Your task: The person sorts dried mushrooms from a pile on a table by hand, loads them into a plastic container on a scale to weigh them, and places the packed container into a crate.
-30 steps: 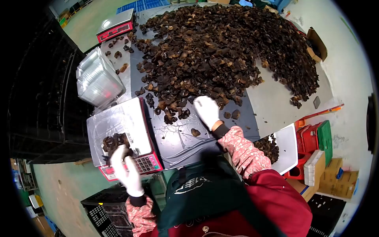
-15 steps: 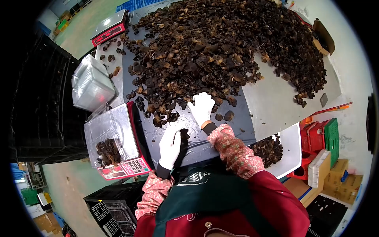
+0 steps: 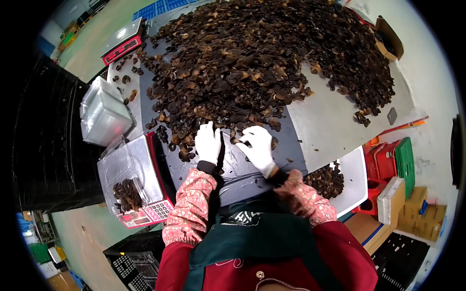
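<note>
A large heap of dark brown wood ear mushrooms (image 3: 233, 72) covers much of the table. My left hand (image 3: 208, 144), in a white glove, lies at the heap's near edge with its fingers stretched forward against the mushrooms. Beside it to the right, my right hand (image 3: 258, 149), also gloved, is curled, thumb and fingertips pinched on a small wood ear mushroom (image 3: 236, 140). At the left, a clear plastic box (image 3: 116, 186) with some wood ears inside sits on a red-framed digital scale (image 3: 158, 174).
Stacked clear boxes (image 3: 104, 114) stand behind the scale, with a second scale (image 3: 122, 41) farther back. A white tub (image 3: 357, 182) holding wood ears is at the right, near red crates (image 3: 386, 157). Black crates (image 3: 53, 126) rise on the left.
My left hand has moved forward from near the table's front edge to the heap. My right hand has drawn back slightly toward me and curled its fingers. The view has shifted a little.
</note>
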The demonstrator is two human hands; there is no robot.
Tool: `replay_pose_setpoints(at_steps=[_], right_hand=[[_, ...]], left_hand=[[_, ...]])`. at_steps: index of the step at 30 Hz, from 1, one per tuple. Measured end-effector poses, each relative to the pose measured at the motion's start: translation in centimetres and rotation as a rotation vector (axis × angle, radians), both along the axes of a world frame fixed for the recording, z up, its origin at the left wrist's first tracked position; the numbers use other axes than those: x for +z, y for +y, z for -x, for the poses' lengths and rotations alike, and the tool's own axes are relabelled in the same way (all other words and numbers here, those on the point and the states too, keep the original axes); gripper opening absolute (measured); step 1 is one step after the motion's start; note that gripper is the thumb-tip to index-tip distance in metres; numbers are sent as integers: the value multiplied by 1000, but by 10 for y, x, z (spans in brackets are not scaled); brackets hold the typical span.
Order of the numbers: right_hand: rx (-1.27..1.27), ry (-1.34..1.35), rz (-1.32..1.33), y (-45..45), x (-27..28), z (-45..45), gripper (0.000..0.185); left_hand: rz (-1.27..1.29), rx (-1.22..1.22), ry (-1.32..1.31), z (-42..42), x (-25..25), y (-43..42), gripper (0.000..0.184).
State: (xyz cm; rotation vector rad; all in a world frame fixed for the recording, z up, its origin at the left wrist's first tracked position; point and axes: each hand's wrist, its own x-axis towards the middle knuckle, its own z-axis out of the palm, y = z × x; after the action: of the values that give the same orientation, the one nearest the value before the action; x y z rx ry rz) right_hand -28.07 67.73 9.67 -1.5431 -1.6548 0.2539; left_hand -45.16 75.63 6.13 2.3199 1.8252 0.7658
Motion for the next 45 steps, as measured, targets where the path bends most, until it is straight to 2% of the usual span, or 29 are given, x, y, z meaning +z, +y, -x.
replay_pose_setpoints(at_steps=[2, 4, 6, 7, 8, 9, 11, 13, 15, 17, 19, 22, 23, 24, 25, 27, 28, 29, 31, 33, 35, 37, 38, 39, 41, 45], right_hand=[[40, 2, -201, -30, 21, -35, 17], [6, -125, -67, -79, 30, -81, 19], [-168, -199, 149, -140, 39, -126, 20], [-212, -258, 353, -176, 24, -158, 20], [-224, -485, 739, -200, 37, -177, 20], [-246, -589, 983, -213, 48, -185, 24], [-366, -559, 882, -215, 44, -193, 30], [-272, -326, 550, -184, 27, -187, 38], [-145, -154, 388, -119, 46, -139, 43], [62, -106, 203, -54, 30, -101, 46], [125, -101, 108, 7, 19, -62, 51], [17, -448, 126, 64, -6, -17, 59], [-8, -559, 159, 68, -10, -6, 60], [141, -503, 237, 67, -8, -2, 59], [224, -476, 155, 59, -16, 3, 54], [376, -401, 233, 34, -19, 6, 48], [430, -393, 152, 19, -18, 4, 47], [485, -383, 73, 3, -11, 1, 45], [477, -344, -57, -22, -7, -8, 45], [527, -348, 66, -37, 16, -25, 42], [482, -185, 64, -43, 2, -47, 38], [337, -179, 151, -52, 2, -67, 47], [274, -68, 141, -52, 2, -73, 49], [210, -22, 25, -48, -3, -77, 44], [29, 130, 43, -44, -8, -80, 37], [-187, 348, 12, -35, -30, -89, 29]], left_hand=[[-13, 31, 43, -8, -1, 7, 42], [12, 38, 87, -15, 11, 9, 41], [54, 66, 80, -21, 13, 11, 36], [81, 68, 66, -22, 15, 12, 34], [83, 70, 61, -21, 16, 11, 34], [72, 21, 64, -19, 17, 6, 32], [56, -60, 77, -13, 20, -7, 28], [47, -118, 107, 0, 25, -24, 27], [75, -124, 153, 13, 29, -42, 28], [97, -120, 178, 28, 32, -55, 28], [62, -112, 128, 41, 32, -61, 27], [31, -135, 53, 54, 31, -64, 22], [58, -104, -2, 56, 31, -65, 23], [85, -74, -55, 59, 31, -66, 26], [86, -69, -51, 59, 31, -66, 26], [15, -88, -200, 50, 40, -65, 38], [-17, -109, -183, 45, 41, -65, 51], [20, -154, -182, 39, 43, -63, 55], [36, -193, -64, 31, 34, -65, 57], [112, -259, 60, 30, 30, -68, 51], [2, -242, 2, 35, 26, -75, 40], [-24, -155, -56, 45, 23, -84, 31], [-15, -127, -121, 50, 24, -88, 27], [-58, -104, -172, 53, 26, -91, 27], [5, -82, -198, 52, 37, -91, 28], [33, -245, -147, 15, 51, -72, 50]])
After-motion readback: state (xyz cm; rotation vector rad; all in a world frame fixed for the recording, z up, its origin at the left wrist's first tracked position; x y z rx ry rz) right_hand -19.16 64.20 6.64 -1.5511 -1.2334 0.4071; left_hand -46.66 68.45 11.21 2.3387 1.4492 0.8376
